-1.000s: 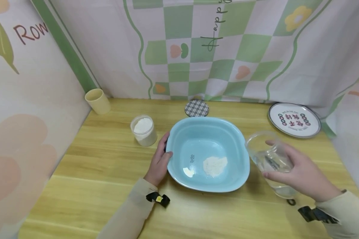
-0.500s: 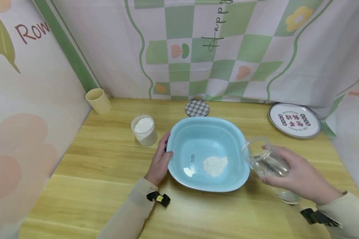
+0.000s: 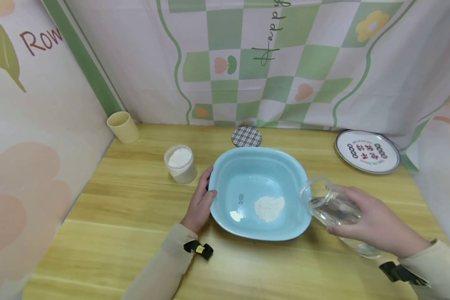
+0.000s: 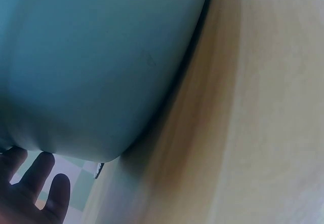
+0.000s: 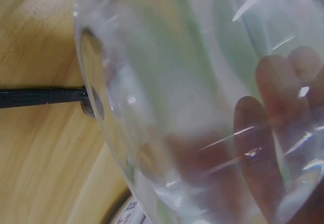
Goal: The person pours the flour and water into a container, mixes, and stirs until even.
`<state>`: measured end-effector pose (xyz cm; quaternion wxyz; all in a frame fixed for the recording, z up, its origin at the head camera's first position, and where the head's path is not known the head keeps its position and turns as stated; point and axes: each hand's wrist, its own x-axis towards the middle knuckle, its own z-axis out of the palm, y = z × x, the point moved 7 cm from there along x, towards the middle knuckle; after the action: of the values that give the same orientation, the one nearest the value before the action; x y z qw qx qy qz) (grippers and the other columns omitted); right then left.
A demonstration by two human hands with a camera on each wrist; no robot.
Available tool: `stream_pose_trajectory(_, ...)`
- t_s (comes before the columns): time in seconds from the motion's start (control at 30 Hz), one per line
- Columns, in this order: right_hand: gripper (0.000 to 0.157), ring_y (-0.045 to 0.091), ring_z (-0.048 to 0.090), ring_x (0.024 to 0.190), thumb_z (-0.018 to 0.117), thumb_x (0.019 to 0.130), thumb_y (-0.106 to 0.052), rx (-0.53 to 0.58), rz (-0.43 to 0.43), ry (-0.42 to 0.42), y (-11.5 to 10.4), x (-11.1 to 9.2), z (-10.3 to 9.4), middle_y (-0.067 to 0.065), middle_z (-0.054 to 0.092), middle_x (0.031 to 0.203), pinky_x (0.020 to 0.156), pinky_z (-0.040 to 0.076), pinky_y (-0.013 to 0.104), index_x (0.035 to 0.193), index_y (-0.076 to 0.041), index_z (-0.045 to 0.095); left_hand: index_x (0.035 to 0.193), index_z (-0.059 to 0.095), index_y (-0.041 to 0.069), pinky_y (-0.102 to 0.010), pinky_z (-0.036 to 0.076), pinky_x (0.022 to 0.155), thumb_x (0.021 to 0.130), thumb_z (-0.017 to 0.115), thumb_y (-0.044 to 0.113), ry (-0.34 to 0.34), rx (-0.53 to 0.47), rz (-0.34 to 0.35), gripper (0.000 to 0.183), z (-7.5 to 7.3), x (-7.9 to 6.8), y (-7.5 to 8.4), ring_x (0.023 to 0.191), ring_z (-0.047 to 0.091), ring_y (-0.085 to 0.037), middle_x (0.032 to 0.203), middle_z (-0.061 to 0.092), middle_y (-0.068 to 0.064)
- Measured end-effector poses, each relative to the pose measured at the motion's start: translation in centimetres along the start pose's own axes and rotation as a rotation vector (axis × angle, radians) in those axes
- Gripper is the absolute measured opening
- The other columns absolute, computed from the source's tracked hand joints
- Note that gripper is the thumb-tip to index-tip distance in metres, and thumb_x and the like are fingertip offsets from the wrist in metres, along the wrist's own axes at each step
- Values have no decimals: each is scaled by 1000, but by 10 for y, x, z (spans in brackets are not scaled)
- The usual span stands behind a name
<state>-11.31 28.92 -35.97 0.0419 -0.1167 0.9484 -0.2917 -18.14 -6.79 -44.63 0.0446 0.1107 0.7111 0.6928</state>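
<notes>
A light-blue plastic basin (image 3: 247, 164) stands on the table with a small heap of white powder (image 3: 269, 208) on its floor. My left hand (image 3: 199, 204) grips its left rim, thumb on the edge; the left wrist view shows several fingertips (image 4: 38, 173) against the basin's outer wall. My right hand (image 3: 375, 221) holds a clear jar (image 3: 335, 210) of colourless liquid, tilted to the left, its mouth over the basin's right rim. No stream of liquid is visible. Through the clear wall, the right wrist view shows fingers (image 5: 253, 148) curled round the jar.
A clear tub (image 3: 181, 164) of white powder stands left of the basin. Farther back are a yellow cup (image 3: 123, 128), a checked coaster (image 3: 246, 136) and a white plate (image 3: 367, 151). A black-handled utensil (image 5: 43, 97) lies on the table near the jar.
The jar has moved left and tipped further, bringing its mouth from beside the basin to over its right rim. My left hand and the basin have stayed in place.
</notes>
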Motion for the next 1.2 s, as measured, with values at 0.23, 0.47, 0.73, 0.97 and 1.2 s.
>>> stream_pose_trajectory(0.23,97,34,62,101,89,72,-43,-15,10,-31,-2,1,-1,19,56,132,75,54,49,150,-8,44,161,20,20,-36,31,118,100,37,5,2,3,6,64,-1,1,0,146,31,-15,163,26,5)
stream_pose_trajectory(0.47,97,31,61,99,89,71,-46,-41,3,-30,-4,1,-3,15,59,128,75,54,49,149,-8,45,161,19,17,-36,30,118,100,36,4,-2,-5,11,65,-1,1,2,147,31,-16,163,26,5)
stream_pose_trajectory(0.73,95,29,60,98,91,68,-47,-97,-14,-13,-6,1,-5,15,61,126,78,51,47,144,-7,50,161,20,17,-37,29,119,99,36,4,-8,-19,20,65,0,1,3,147,29,-17,164,26,2)
stream_pose_trajectory(0.97,93,32,60,103,90,67,-50,-134,-33,-9,-9,2,-7,14,62,125,82,51,55,142,-9,53,161,19,15,-39,30,118,98,37,4,-12,-36,27,66,1,1,2,147,31,-19,163,27,0)
stream_pose_trajectory(1.2,93,31,61,102,89,67,-53,-158,-44,-18,-13,4,-8,11,63,121,83,50,56,142,-11,54,161,19,15,-40,33,117,99,37,4,-10,-39,21,66,0,1,1,146,33,-20,163,27,0)
